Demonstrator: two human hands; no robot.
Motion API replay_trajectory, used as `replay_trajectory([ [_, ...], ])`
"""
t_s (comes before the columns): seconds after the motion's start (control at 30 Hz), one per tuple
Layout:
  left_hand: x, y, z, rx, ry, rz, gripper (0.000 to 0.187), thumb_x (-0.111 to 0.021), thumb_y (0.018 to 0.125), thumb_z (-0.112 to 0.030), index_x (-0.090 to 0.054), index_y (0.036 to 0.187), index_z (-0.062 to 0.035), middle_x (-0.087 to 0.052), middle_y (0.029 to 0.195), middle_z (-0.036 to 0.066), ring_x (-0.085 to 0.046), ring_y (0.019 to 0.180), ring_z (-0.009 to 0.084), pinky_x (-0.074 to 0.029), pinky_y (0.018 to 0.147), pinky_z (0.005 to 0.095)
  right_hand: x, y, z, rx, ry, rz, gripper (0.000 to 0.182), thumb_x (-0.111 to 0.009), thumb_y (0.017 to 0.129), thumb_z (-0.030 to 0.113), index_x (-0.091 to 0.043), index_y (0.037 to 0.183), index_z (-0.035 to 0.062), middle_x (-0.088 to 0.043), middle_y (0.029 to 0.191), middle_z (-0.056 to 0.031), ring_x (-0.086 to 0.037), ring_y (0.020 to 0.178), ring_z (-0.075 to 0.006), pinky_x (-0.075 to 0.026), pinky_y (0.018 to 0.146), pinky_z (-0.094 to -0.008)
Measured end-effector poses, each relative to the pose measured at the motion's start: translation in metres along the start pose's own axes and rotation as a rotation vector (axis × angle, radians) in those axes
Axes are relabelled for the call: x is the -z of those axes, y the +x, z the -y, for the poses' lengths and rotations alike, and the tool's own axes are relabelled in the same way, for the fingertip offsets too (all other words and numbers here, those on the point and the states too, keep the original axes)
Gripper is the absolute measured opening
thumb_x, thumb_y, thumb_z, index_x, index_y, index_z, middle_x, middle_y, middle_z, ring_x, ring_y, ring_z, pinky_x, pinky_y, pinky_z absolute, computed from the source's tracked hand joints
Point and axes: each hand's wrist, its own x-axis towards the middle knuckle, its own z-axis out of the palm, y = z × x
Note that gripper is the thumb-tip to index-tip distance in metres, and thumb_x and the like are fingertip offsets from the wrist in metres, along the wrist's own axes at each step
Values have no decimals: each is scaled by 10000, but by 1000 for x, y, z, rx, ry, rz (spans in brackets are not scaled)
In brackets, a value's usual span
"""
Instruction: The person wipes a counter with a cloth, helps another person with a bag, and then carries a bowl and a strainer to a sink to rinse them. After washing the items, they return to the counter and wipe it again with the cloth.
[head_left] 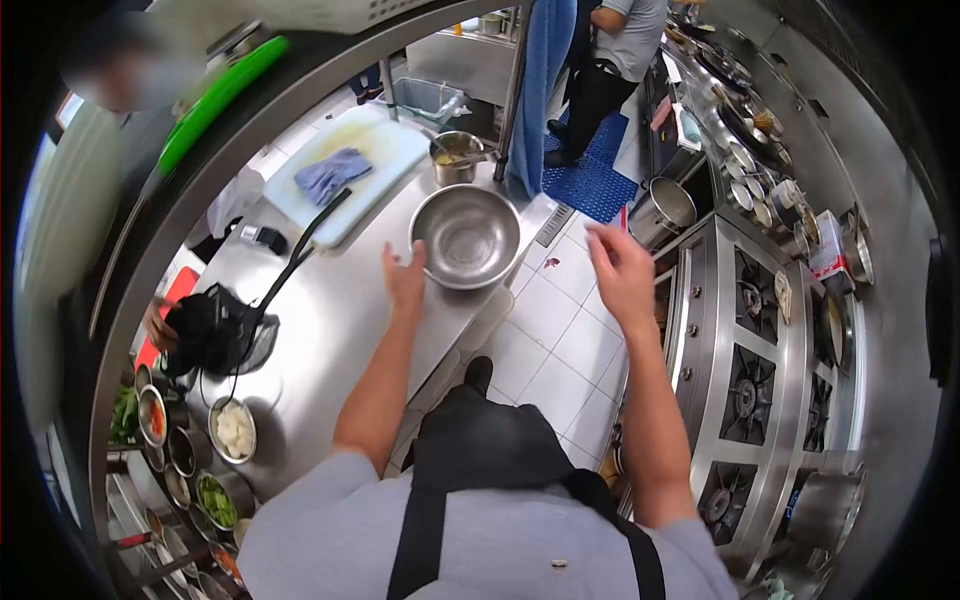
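Observation:
A wide steel mixing bowl (466, 238) stands at the right edge of the steel counter, with only bare metal showing inside. My left hand (405, 280) is at the bowl's left rim, thumb and fingers apart, holding nothing. Over the tiled floor, to the right of the bowl, my right hand (624, 275) hangs in the air with loosely bent fingers and nothing visible in them. Just behind the bowl sits a small steel pot (455, 160) with a utensil and some yellowish food in it.
A white cutting board (385, 145) carries a blue cloth (333, 176). A black bag-like bundle (215, 325) with a strap lies on the counter at left. Food containers (233, 430) line the near left. A gas range (745, 380) runs along the right. Other people stand nearby.

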Motion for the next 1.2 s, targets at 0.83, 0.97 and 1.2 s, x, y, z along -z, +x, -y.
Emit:
replay_trajectory([
  [0.83, -286, -33, -262, -320, -1119, 744, 433, -504, 956, -374, -612, 1147, -1, -669, 1018, 88, -612, 905, 161, -492, 805, 306, -45, 256, -243, -270, 1724, 739, 548, -492, 969, 514, -617, 1143, 9, -650, 930, -66, -586, 823, -134, -480, 755, -270],
  [0.97, -299, -53, -272, -441, -934, 213, 467, -534, 947, -372, -583, 1140, 51, -672, 1020, 174, -637, 954, 214, -473, 890, 319, -71, 292, -242, -89, 1193, 520, 376, -525, 985, 319, -581, 1215, 27, -641, 1041, -69, -612, 904, -168, -490, 805, -306],
  [1.2, -257, -74, -349, -571, -882, 301, 375, -501, 985, -317, -506, 1191, -4, -651, 987, 150, -635, 929, 258, -471, 833, 356, -36, 282, -156, 495, 590, -259, 337, -529, 960, 124, -538, 1278, 12, -584, 1210, -121, -572, 1089, -204, -454, 954, -346],
])
